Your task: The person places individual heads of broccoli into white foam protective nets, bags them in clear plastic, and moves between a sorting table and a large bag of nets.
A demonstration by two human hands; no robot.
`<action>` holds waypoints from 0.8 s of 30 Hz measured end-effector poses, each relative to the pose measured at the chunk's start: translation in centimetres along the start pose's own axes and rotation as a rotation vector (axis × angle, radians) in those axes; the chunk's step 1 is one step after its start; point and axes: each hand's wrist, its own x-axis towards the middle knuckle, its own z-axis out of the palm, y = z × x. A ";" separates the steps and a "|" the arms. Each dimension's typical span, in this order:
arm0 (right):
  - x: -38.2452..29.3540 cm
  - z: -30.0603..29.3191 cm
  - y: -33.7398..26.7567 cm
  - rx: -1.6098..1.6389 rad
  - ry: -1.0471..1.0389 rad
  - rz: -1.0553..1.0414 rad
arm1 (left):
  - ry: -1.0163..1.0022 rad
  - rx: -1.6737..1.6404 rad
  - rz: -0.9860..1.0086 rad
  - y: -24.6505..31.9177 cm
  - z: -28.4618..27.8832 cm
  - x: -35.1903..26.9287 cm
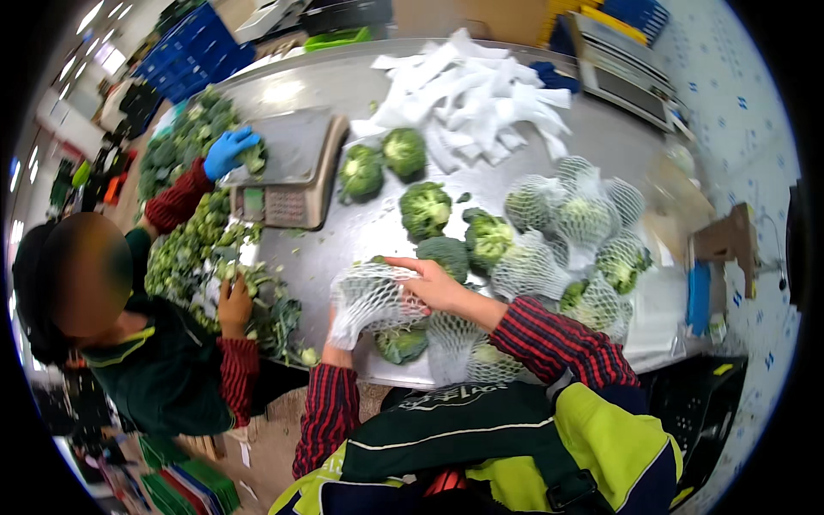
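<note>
A white foam net sleeve (370, 297) is stretched around my left hand (339, 355), whose fingers are mostly hidden beneath the mesh. My right hand (439, 284) grips the sleeve's right side, its index finger reaching across the upper edge. A small bit of green shows at that edge; what lies inside the net is unclear. Just below is a broccoli head (400, 344), and another broccoli head (443, 256) sits beyond my right fingers. Near my right forearm lie netted broccoli heads (492, 360). More bare heads, among them one broccoli (425, 209), rest farther up the metal table (302, 257).
A co-worker's blue-gloved hand (230, 153) holds broccoli beside a weighing scale (283, 154); their other hand (234, 306) is among trimmings. Broccoli is heaped at left. White foam sleeves (470, 96) are piled at the back. Several netted heads (582, 206) crowd the right side.
</note>
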 end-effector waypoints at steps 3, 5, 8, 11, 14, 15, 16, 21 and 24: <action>-6.4 -4.6 -4.7 -0.105 0.045 -0.166 | -0.206 -0.069 -0.136 -1.7 10.0 -2.5; -8.6 -7.9 -7.4 -0.196 0.180 -0.218 | -0.248 0.289 -0.237 -2.6 16.4 -3.4; -12.2 -13.6 -10.8 -0.428 0.464 -0.250 | -0.389 0.583 -0.422 -5.5 17.6 1.1; -15.5 -17.8 -11.7 -0.637 0.707 -0.450 | -0.499 0.714 -0.188 -11.9 21.0 7.2; -16.5 -19.3 -10.2 -1.206 0.863 -0.584 | -0.509 1.275 0.043 -17.2 20.1 12.2; -16.7 -18.7 -8.5 -1.419 0.690 -0.501 | -0.494 1.223 0.111 -19.4 19.3 13.3; -17.0 -18.8 -7.1 -1.623 0.515 -0.394 | -0.493 1.167 0.167 -21.6 19.1 14.2; -13.1 -21.6 -4.5 -1.672 0.430 -0.224 | -0.392 1.188 0.199 -23.9 20.9 19.5; -9.2 -25.2 -1.9 -1.754 0.454 -0.155 | -0.314 1.388 0.501 -22.7 20.4 18.6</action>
